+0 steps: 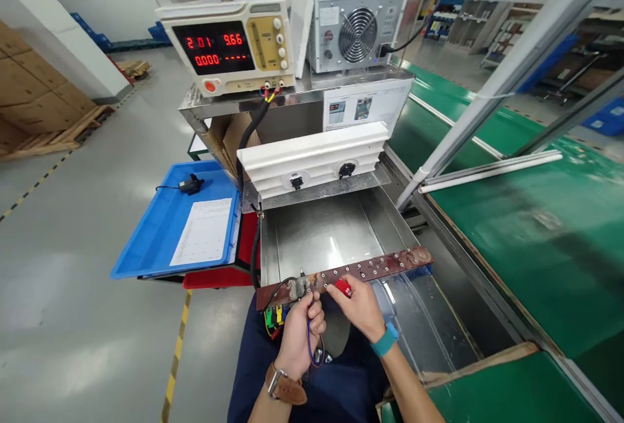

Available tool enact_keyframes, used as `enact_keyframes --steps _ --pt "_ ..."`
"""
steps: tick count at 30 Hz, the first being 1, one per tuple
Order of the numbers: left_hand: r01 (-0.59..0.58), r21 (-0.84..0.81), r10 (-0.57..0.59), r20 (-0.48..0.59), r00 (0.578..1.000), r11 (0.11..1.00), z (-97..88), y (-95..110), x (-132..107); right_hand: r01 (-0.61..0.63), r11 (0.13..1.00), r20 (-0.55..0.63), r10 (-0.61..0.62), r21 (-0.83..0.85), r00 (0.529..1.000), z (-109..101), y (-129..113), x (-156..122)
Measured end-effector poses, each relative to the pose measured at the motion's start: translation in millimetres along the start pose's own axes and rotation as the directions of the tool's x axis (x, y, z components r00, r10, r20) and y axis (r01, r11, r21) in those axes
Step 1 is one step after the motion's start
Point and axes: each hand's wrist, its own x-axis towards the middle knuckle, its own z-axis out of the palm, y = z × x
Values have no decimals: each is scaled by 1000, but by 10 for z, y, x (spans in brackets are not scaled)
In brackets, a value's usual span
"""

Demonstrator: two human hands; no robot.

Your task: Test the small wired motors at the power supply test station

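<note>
A long reddish-brown strip (380,267) studded with small metal rings lies across the front of the metal tray, above my lap. At its near edge, my left hand (298,335) is closed, pinching a thin blue and brown wire (310,343) that loops down below the fingers. Close beside it, my right hand (359,306) is closed round a small red object (343,286) with white marking; its tip is hidden, so I cannot tell its kind. Green and yellow clips (275,316) hang under the strip's left end. A black lead (280,286) crosses that end.
Beyond the metal tray (322,234) stands a white housing (316,156) with two black sockets. Above are a power supply (229,46) with red digits and a grey fan unit (359,30). A blue bin (160,234) holds paper and an adapter. Right lies a green bench (526,234).
</note>
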Motion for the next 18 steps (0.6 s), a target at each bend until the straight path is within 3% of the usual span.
enact_keyframes --steps 3,5,8,13,18 --pt "-182 159 195 -73 978 970 11 -118 57 25 999 -43 -23 32 999 -12 20 -33" --pt "-231 208 263 -143 954 950 46 -176 82 33 999 -37 -32 32 999 -20 23 -51" --pt "-220 219 268 -224 937 951 118 -214 105 88 996 4 -88 -32 996 -38 24 -46" --pt "-222 192 262 -217 940 956 177 -243 149 282 944 134 -261 -169 956 -100 -10 55" --pt "-217 161 254 -271 929 963 227 -297 189 371 873 310 -274 -317 910 -147 -93 174"
